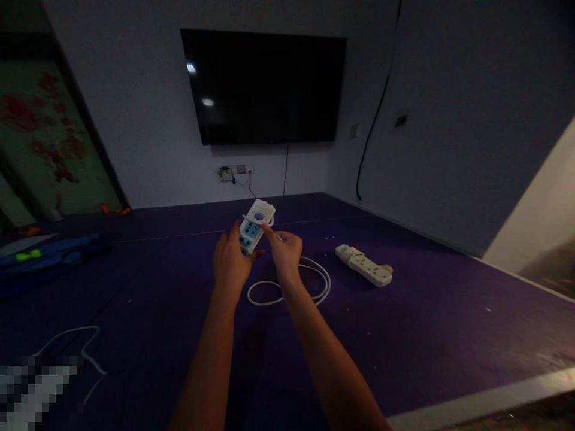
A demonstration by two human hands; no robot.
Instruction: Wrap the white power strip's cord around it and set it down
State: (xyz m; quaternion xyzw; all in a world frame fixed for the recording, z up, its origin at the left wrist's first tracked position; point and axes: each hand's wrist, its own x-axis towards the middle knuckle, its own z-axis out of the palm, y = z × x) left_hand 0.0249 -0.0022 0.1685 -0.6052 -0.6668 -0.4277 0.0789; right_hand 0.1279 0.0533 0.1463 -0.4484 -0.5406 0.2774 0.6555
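My left hand [231, 260] is closed around the lower end of a white power strip [256, 224] with blue sockets, holding it up above the purple floor. My right hand [285, 251] pinches at the strip's side, fingers closed near its cable end. The strip's white cable [309, 281] loops down onto the floor just beyond my wrists.
A second white power strip [365, 266] lies on the purple floor [426, 323] to the right. A dark wall-mounted screen [265, 87] hangs ahead above wall sockets [233, 172]. Blue items [49, 254] lie at the left, and another white cable [76, 341] at lower left.
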